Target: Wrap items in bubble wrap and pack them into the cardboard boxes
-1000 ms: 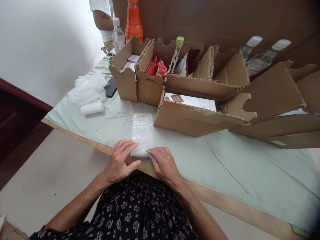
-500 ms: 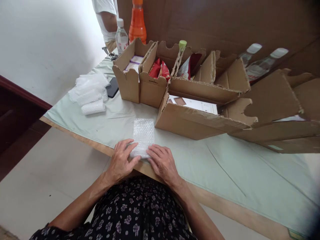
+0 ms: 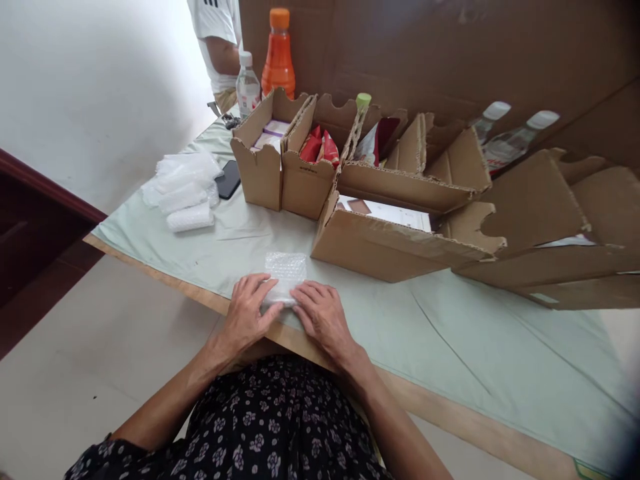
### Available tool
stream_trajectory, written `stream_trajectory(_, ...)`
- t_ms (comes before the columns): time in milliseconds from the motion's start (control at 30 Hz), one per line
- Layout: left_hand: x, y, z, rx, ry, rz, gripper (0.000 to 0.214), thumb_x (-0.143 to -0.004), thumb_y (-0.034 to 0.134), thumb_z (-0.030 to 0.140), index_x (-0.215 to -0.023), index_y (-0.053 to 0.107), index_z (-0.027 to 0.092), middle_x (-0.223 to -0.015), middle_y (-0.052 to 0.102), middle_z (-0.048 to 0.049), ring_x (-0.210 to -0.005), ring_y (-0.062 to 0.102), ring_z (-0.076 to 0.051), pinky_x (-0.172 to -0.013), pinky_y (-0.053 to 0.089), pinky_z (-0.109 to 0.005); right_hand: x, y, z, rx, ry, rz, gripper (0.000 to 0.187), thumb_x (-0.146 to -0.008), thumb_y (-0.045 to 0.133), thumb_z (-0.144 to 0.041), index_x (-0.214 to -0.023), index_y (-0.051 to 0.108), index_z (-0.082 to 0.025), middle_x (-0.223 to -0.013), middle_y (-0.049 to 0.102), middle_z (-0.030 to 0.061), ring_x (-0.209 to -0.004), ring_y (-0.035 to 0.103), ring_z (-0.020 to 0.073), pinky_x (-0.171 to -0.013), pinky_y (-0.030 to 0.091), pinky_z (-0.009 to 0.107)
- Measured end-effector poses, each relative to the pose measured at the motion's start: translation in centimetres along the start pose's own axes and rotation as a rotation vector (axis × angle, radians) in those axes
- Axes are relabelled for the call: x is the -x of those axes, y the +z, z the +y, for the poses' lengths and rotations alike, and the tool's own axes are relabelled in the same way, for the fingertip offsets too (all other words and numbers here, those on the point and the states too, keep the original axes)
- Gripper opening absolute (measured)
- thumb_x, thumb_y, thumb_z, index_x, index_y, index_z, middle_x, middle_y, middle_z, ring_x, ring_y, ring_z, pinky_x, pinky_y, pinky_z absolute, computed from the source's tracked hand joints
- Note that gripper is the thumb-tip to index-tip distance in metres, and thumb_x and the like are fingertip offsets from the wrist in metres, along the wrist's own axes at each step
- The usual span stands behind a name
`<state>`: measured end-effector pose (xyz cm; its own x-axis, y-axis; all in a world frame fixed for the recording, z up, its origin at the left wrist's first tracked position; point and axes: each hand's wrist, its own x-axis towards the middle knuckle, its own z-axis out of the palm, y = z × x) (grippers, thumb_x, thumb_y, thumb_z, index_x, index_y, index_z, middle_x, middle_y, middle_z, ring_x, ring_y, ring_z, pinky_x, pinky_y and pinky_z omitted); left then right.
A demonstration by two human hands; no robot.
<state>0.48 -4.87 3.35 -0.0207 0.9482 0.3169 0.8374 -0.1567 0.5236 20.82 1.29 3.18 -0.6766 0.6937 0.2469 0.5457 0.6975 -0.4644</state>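
Note:
A piece of clear bubble wrap (image 3: 286,268) lies at the table's near edge, its close end folded over into a thicker layer. My left hand (image 3: 249,308) grips the left side of that folded end, thumb at the near edge and fingers on top. On the opposite side my right hand (image 3: 325,316) holds the fold with bent fingers. The far part of the wrap lies flat on the cloth. Whether anything is inside the fold, I cannot tell.
Beyond the wrap stand cardboard bins (image 3: 400,257) with packets and boxes. At the left are rolled bubble wrap pieces (image 3: 187,190) and a black phone (image 3: 229,180). An orange bottle (image 3: 279,63) and clear bottles stand behind. A person (image 3: 217,47) is at the back left.
Both hands have moved slightly away from me with the folded end, and the flat part of the bubble wrap is now shorter. The camera view has shifted a little.

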Motion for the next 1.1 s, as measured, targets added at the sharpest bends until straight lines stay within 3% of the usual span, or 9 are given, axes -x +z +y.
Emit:
stream_trajectory(133,0.7,-0.4,-0.1,0.129,0.022,-0.043,0.029,-0.097,0.057,0.027,-0.123,0.068,0.023,-0.111,0.073,-0.0085,-0.108,0.064,-0.027,-0.099,0.048,-0.046,0.0,-0.7,0.1,-0.135,0.073,-0.032,0.032,-0.103,0.052,-0.031,-0.130,0.069,-0.027,-0.111,0.077,0.0085,-0.104,0.066,0.0265,-0.095,0.049,0.046)
stream_trajectory(300,-1.0,0.4,-0.7,0.047,-0.076,-0.030,0.027,-0.095,0.058,0.026,-0.119,0.069,0.019,-0.104,0.073,-0.0090,-0.099,0.063,-0.027,-0.093,0.050,-0.045,0.4,-0.4,-0.7,0.090,0.051,0.051,0.039,-0.098,0.061,-0.032,-0.136,0.065,-0.022,-0.140,0.064,0.0158,-0.124,0.057,0.0331,-0.101,0.045,0.050)
stream_trajectory(400,-1.2,0.3,-0.6,0.081,-0.146,0.079,0.032,-0.094,0.061,0.031,-0.123,0.067,0.018,-0.107,0.070,-0.0105,-0.102,0.063,-0.027,-0.094,0.052,-0.045,-0.2,0.3,-0.5,0.137,0.012,0.014,0.035,-0.096,0.062,-0.022,-0.131,0.067,-0.022,-0.135,0.067,0.0152,-0.123,0.059,0.0322,-0.099,0.045,0.050)
stream_trajectory(533,0.7,-0.3,0.0,0.426,-0.426,0.160,0.056,-0.092,0.065,0.041,-0.142,0.052,0.020,-0.119,0.067,-0.0122,-0.106,0.067,-0.024,-0.092,0.056,-0.041,-0.7,0.4,0.0,-0.013,0.126,0.102,0.033,-0.099,0.055,-0.019,-0.128,0.070,-0.025,-0.123,0.075,0.0110,-0.111,0.067,0.0277,-0.094,0.048,0.046)
stream_trajectory(700,1.9,0.0,1.8,1.006,-0.653,-0.008,0.090,-0.085,0.073,0.047,-0.158,0.031,0.015,-0.128,0.068,-0.0155,-0.120,0.067,-0.026,-0.103,0.054,-0.041,0.9,-1.1,-1.7,-0.282,0.135,0.070,0.029,-0.098,0.058,-0.025,-0.122,0.073,-0.027,-0.116,0.078,0.0068,-0.107,0.069,0.0254,-0.099,0.049,0.046)
stream_trajectory(767,1.8,0.2,2.7,1.096,-0.656,-0.039,0.092,-0.086,0.074,0.048,-0.160,0.030,0.017,-0.120,0.072,-0.0122,-0.114,0.069,-0.025,-0.102,0.054,-0.039,2.0,-1.9,-2.2,-0.404,0.198,0.055,0.029,-0.095,0.063,-0.033,-0.122,0.073,-0.028,-0.125,0.074,0.0072,-0.117,0.066,0.0269,-0.104,0.047,0.047)
stream_trajectory(867,1.4,0.7,3.8,1.126,-0.603,-0.085,0.088,-0.085,0.077,0.046,-0.159,0.036,0.022,-0.110,0.072,-0.0071,-0.098,0.070,-0.020,-0.090,0.057,-0.032,3.5,-3.0,-2.1,-0.653,0.371,0.106,0.055,-0.089,0.070,-0.049,-0.139,0.062,-0.027,-0.142,0.064,0.0108,-0.127,0.062,0.0293,-0.104,0.050,0.046)
stream_trajectory(1000,0.2,1.3,5.3,1.109,-0.478,-0.152,0.080,-0.084,0.078,0.047,-0.154,0.045,0.023,-0.099,0.069,-0.0030,-0.081,0.065,-0.015,-0.076,0.055,-0.026,4.8,-6.4,-1.8,-0.829,0.422,0.043,0.042,-0.094,0.064,-0.051,-0.124,0.071,-0.022,-0.106,0.077,0.0067,-0.095,0.071,0.0232,-0.084,0.056,0.034)
stream_trajectory(1100,-1.0,1.7,6.1,1.129,-0.263,-0.153,0.086,-0.086,0.074,0.053,-0.158,0.037,0.025,-0.118,0.069,-0.0095,-0.099,0.069,-0.023,-0.092,0.056,-0.036,5.1,-12.0,-1.2,-0.623,0.414,0.163,0.029,-0.097,0.060,-0.047,-0.104,0.077,-0.024,-0.090,0.077,0.0031,-0.079,0.069,0.0197,-0.071,0.054,0.030)
